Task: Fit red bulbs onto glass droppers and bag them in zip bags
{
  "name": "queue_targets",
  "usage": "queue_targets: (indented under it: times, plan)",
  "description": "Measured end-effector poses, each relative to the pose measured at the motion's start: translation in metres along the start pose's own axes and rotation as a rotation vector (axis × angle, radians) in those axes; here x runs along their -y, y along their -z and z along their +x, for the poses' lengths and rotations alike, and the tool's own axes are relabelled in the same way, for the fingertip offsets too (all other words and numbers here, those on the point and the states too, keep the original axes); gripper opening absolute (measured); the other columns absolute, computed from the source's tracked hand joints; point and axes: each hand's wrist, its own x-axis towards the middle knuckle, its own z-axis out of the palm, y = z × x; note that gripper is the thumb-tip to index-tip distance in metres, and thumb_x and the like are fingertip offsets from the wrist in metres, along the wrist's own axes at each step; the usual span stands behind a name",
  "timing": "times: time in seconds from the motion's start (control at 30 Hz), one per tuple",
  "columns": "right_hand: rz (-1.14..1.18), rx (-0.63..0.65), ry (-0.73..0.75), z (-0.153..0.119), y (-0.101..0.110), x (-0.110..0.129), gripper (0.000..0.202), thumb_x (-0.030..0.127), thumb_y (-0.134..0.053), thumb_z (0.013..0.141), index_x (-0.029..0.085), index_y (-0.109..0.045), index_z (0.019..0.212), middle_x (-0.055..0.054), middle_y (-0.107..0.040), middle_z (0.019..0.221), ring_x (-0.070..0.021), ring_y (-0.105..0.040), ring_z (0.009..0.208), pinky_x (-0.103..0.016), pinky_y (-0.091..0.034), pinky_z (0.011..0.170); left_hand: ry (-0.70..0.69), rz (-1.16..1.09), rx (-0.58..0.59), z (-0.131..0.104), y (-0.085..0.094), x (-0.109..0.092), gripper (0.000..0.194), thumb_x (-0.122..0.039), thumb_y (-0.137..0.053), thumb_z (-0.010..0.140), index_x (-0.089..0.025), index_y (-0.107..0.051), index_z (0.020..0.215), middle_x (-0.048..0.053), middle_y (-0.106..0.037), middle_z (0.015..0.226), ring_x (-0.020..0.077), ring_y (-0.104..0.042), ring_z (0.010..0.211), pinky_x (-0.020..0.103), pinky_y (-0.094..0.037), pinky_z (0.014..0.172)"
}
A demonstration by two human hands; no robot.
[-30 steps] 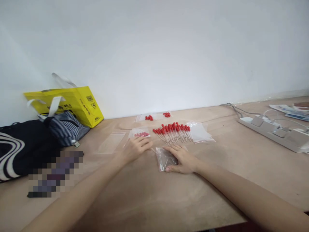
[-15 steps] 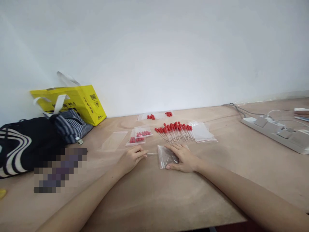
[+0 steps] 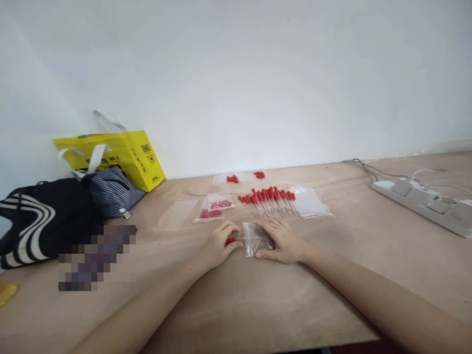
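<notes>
My left hand has its thumb and fingers apart around a red dropper bulb, which shows in the gap between them. A thin clear stem runs rightward from the bulb to the mouth of a clear zip bag. Spread flat over the right part of this bag is my right hand, hiding some of it. Behind the hands lies a fanned pile of red-topped clear droppers. Filled bags with red bulbs are behind my left hand.
A stack of flat clear bags lies right of the pile, and another flat bag lies left. Farther back are more red bulbs. A yellow bag and black bag stand left; a power strip sits right.
My left hand has opened from its pinch and moved right toward the bag, uncovering the red bulb. My right hand stays on the bag. The view has shifted slightly.
</notes>
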Motion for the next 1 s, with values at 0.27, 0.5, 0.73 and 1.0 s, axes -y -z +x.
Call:
queue_targets:
  times: [0.27,0.5,0.73,1.0]
  plan:
    - [-0.024,0.047,-0.008,0.0,0.003,0.0,0.075,0.062,-0.05,0.069,0.019,-0.032,0.128,-0.01,-0.051,0.118,-0.0248,-0.046,0.105,-0.039,-0.03,0.089,0.246,-0.033,0.091,-0.023,0.022,0.008,0.014,-0.024,-0.047,0.078,-0.017,-0.058,0.085,0.002,-0.055,0.079,0.0125,-0.052,0.066,0.025,-0.043,0.061]
    - [-0.048,0.049,0.008,0.002,0.003,0.004,0.074,0.061,-0.049,0.07,0.021,-0.031,0.129,-0.009,-0.051,0.118,-0.0245,-0.046,0.104,-0.04,-0.028,0.089,0.295,-0.152,0.014,-0.01,0.004,-0.007,0.016,-0.028,-0.053,0.074,-0.019,-0.062,0.084,0.002,-0.061,0.077,0.0146,-0.056,0.07,0.026,-0.044,0.063]
    - [-0.03,0.026,0.0,0.004,-0.001,0.005,0.072,0.06,-0.049,0.071,0.02,-0.033,0.128,-0.009,-0.053,0.114,-0.0241,-0.047,0.102,-0.039,-0.03,0.087,0.289,-0.33,-0.029,0.006,-0.023,-0.01,0.015,-0.022,-0.052,0.073,-0.015,-0.06,0.083,0.002,-0.066,0.076,0.0134,-0.06,0.065,0.023,-0.046,0.058]
    - [-0.027,0.043,-0.009,0.004,0.0,0.004,0.071,0.061,-0.049,0.07,0.019,-0.036,0.125,-0.01,-0.054,0.112,-0.0241,-0.046,0.102,-0.038,-0.03,0.086,0.192,0.18,0.003,0.047,0.0,0.018,0.01,-0.017,-0.048,0.075,-0.016,-0.058,0.078,0.003,-0.062,0.079,0.0158,-0.057,0.076,0.028,-0.045,0.071]
